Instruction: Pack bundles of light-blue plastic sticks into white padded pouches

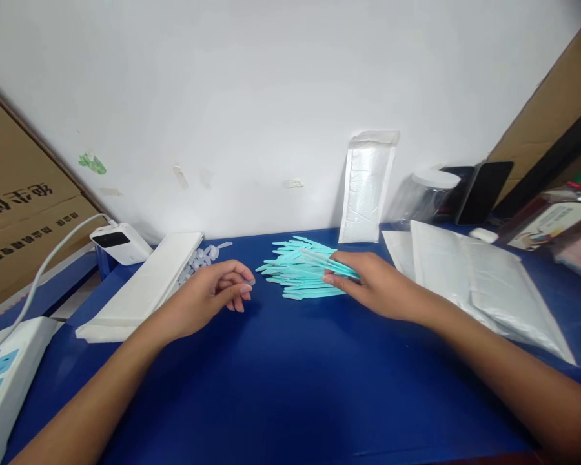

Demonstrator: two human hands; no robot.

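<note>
A loose pile of slim teal eyebrow razors (290, 268) lies on the blue table. My right hand (363, 278) is at the pile's right end, its thumb and fingers closed round a few of the razors. To the left of the pile, my left hand (225, 284) hovers over the table, pinching a small translucent plastic cap (252, 281) between thumb and fingertips. Behind that hand, more translucent caps (201, 258) form a small heap, partly hidden by the hand and by a flat white packet (140, 284).
A padded silver mailer (368, 187) leans upright on the wall. Further padded mailers (484, 278) lie at right, near a clear jar (423, 194), a phone (484, 190) and a bottle (552, 216). At left are a corded white device (121, 242), a power strip (10, 381) and a carton (24, 200).
</note>
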